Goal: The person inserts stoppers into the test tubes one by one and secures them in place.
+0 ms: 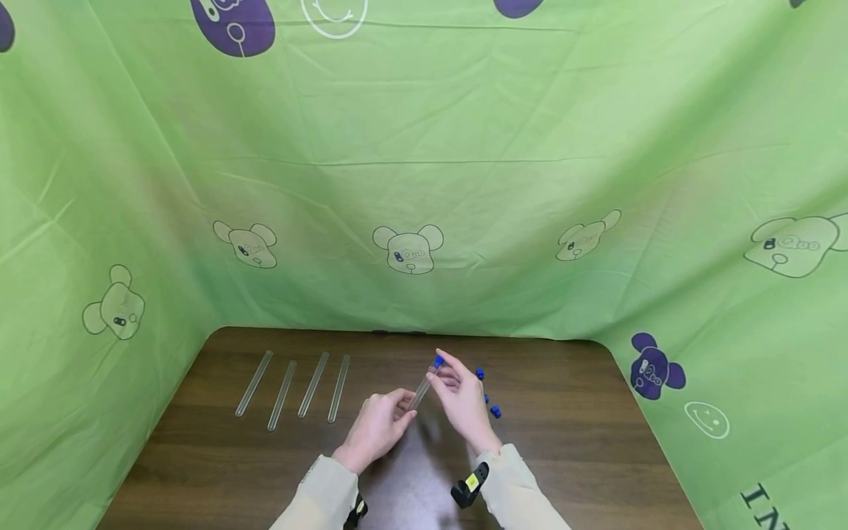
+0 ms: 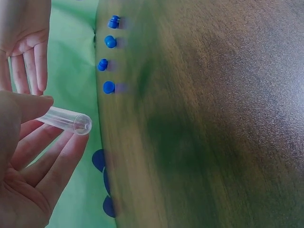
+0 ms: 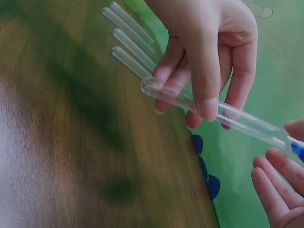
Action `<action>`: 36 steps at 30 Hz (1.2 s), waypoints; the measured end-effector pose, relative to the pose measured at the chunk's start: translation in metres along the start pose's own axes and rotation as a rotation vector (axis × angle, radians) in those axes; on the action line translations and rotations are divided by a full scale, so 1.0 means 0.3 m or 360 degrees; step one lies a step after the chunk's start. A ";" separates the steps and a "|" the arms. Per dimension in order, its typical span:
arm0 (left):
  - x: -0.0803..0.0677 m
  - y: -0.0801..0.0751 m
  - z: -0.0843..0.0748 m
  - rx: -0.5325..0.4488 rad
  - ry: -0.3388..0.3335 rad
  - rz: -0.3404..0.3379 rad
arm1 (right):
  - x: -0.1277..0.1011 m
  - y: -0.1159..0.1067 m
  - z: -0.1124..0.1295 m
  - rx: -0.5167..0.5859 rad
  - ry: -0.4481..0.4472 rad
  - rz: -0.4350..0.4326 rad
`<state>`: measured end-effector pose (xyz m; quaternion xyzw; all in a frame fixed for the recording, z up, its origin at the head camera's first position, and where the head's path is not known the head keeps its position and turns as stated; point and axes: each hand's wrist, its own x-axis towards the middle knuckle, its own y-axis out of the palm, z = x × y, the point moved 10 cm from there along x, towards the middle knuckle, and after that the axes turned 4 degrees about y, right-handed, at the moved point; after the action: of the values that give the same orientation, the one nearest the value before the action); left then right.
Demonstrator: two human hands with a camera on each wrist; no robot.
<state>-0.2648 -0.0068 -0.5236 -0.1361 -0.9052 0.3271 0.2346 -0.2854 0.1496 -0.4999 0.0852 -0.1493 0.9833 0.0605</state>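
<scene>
My left hand (image 1: 379,425) holds a clear test tube (image 1: 421,391) between thumb and fingers, toward its rounded end. The tube is tilted over the table, that end lower and nearer me. At its upper end sits a blue stopper (image 1: 439,361), pinched by the thumb and index finger of my right hand (image 1: 461,403). In the right wrist view the stopper (image 3: 298,148) shows at the tube's mouth, partly covered by the right fingers. The left wrist view shows the rounded end of the tube (image 2: 81,124) sticking out past the left thumb.
Several more clear test tubes (image 1: 281,395) lie side by side on the left of the brown table (image 1: 218,471). Several loose blue stoppers (image 2: 109,87) stand or lie to the right, partly hidden by the right hand in the head view. Green printed cloth (image 1: 411,184) surrounds the table.
</scene>
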 end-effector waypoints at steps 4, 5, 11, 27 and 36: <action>-0.001 -0.009 0.001 -0.0008 0.0004 -0.0019 | 0.005 -0.017 0.004 -0.0055 -0.0066 -0.0034; -0.001 -0.012 0.001 -0.0008 0.0000 -0.0021 | 0.007 -0.021 0.002 -0.0056 -0.0074 -0.0040; -0.002 -0.022 0.003 -0.0024 -0.0020 -0.0024 | 0.016 -0.040 -0.015 -0.0022 -0.0056 -0.0062; -0.009 -0.035 0.022 -0.0051 -0.0082 -0.0024 | 0.023 -0.088 -0.051 -0.0054 0.0050 -0.0087; -0.018 -0.029 0.052 -0.0076 -0.0097 -0.0054 | 0.028 -0.100 -0.061 -0.0104 0.0049 -0.0101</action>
<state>-0.2690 -0.0236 -0.5301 -0.1162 -0.9217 0.3053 0.2091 -0.2919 0.1845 -0.5071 0.0727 -0.1775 0.9766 0.0968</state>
